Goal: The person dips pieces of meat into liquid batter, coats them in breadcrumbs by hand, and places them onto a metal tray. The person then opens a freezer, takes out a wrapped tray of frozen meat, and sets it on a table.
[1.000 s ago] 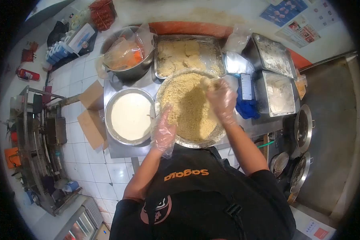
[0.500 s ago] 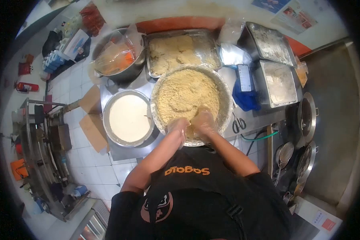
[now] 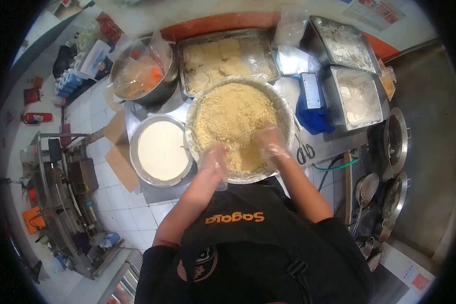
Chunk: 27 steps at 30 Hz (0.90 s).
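Yellowish crumbs [image 3: 238, 109] fill a wide round metal bowl [image 3: 290, 121] in front of me. At its near left side, my left hand [image 3: 215, 159], in a clear plastic glove, reaches over the rim with its fingertips at the crumbs. My right hand [image 3: 271, 141], gloved the same way, is over the right part of the crumbs, its fingers pointing inward. Blur and crumbs obscure the fingers of both hands, so their grip is unclear. A smooth hollow of finer crumbs shows between them. Left of this bowl stands a metal pan of creamy white liquid [image 3: 161, 150].
Behind the bowl lies a metal tray [image 3: 185, 87] with flat crumb-coated pieces. A deep pot [image 3: 169, 83] with plastic bags stands back left. To the right are a phone [image 3: 313, 91] on blue cloth, scissors [image 3: 305, 153] and metal containers [image 3: 354, 99].
My hands have moved apart from the near middle of the bowl, the left one leftward, the right one rightward and farther in. The view has shifted slightly.
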{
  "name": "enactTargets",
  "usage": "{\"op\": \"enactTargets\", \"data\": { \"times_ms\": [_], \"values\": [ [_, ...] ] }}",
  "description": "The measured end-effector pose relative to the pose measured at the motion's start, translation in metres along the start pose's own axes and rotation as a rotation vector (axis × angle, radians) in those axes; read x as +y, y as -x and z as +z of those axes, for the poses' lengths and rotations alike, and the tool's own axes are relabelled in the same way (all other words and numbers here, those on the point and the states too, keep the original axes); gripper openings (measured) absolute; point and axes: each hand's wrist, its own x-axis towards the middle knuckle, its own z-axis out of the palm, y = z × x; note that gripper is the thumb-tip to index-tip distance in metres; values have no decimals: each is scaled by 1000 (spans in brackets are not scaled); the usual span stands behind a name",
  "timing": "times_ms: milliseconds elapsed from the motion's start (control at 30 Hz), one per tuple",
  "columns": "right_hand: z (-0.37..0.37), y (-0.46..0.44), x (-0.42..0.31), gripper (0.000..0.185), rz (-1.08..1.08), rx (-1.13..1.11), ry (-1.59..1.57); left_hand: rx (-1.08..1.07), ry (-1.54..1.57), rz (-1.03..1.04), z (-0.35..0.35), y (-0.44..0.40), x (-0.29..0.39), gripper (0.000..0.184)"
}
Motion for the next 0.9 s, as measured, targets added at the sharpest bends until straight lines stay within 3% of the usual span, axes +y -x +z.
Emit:
{"op": "enactTargets", "data": {
  "times_ms": [100, 167, 233, 300, 367, 433, 500, 567, 700, 900],
  "values": [
    [62, -16, 39, 36, -234, -22, 488, 93, -5, -388, 33, 4, 28, 10],
    [93, -29, 67, 37, -275, -153, 539, 191, 271, -571, 49, 9, 41, 21],
    [84, -26, 63, 38, -211, -222, 321, -78, -252, -398, 37, 26, 74, 34],
    [31, 5, 18, 40, -31, -230, -169, -104, -406, -204, 29, 33, 81, 50],
    [14, 13, 2, 50, -291, 24, -64, 113, -194, -13, 24, 41, 77, 66],
    [18, 13, 0, 61, -612, 194, 221, 147, -869, 428, 10, 30, 68, 70],
    [45, 4, -2, 75, -992, 277, 697, 152, -1143, 627, 9, 19, 69, 71],
    [65, -9, -4, 79, -896, 229, 699, 131, -1027, 559, 19, 22, 95, 68],
    [33, -17, -24, 79, -662, 96, 505, 89, -1262, 762, 19, 13, 97, 68],
    [42, -33, -16, 75, -744, 65, 226, -153, -1452, 772, 26, -9, 94, 66]
  ]
}}
